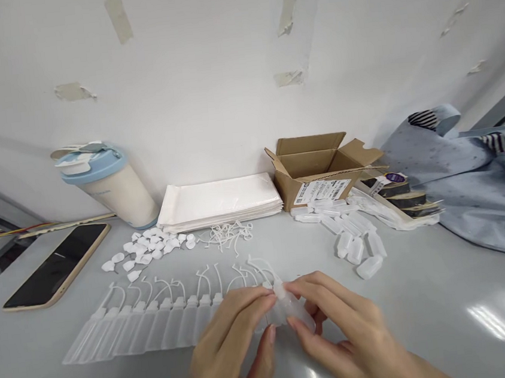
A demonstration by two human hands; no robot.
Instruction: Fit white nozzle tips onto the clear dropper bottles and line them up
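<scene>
My left hand (233, 347) and my right hand (344, 330) meet at the table's front edge and pinch a small clear plastic bottle (287, 308) between their fingertips. Left of it lies a row of several like bottles (154, 328) side by side, each with a thin white tether loop at its neck. Small white caps (150, 248) lie scattered behind the row. A tangle of white tether pieces (228, 235) rests beside the caps. More loose clear bottles (351, 230) lie in a heap to the right.
A stack of white padded envelopes (220, 201) and an open cardboard box (318, 170) stand against the wall. A blue-lidded tumbler (107, 183) and a phone (57, 263) are at the left. Tape rolls (409, 199) and blue cloth (473, 184) are at the right.
</scene>
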